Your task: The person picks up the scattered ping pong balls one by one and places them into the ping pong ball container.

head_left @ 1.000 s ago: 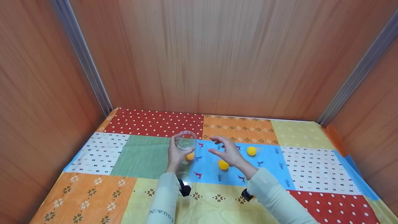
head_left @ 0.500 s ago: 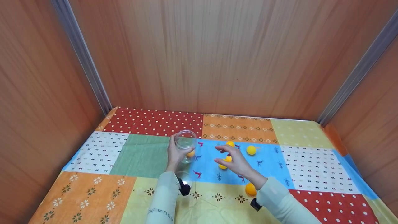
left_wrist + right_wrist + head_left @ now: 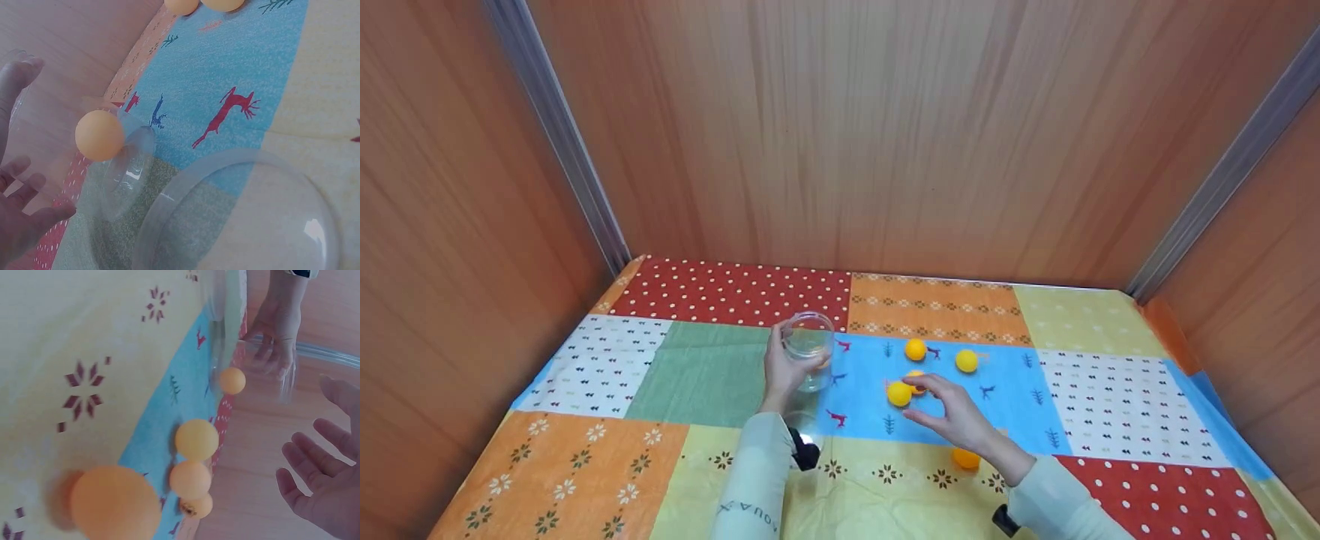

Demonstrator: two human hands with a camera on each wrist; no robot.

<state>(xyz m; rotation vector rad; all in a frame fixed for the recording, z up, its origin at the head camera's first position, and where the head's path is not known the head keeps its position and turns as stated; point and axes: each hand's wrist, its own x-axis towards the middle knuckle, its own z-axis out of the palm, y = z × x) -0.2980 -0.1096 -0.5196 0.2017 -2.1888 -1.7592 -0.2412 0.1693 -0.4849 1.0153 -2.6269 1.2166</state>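
My left hand [image 3: 784,371] grips a clear plastic jar [image 3: 809,341] near the middle of the table, its round mouth facing up. An orange ball [image 3: 99,135] shows through the jar's wall near the base; in the head view the thumb partly covers it. My right hand [image 3: 956,420] hovers with thumb and fingers spread, holding nothing. By its fingertips lie a yellow ball [image 3: 899,394] and an orange ball [image 3: 916,381], the latter partly hidden by a finger. Below the wrist sits another orange ball [image 3: 966,458].
Farther back are two more balls, one orange [image 3: 915,349] and one yellow [image 3: 967,361]. A clear round dish or lid [image 3: 242,225] rests close to the left wrist, partly covered in the head view. Wooden panels [image 3: 840,135] enclose the patchwork tablecloth [image 3: 712,371].
My right hand has moved right and toward me, away from the jar, uncovering the balls beneath. The ball in the jar appears slightly higher in the head view. My left hand stays about the same.
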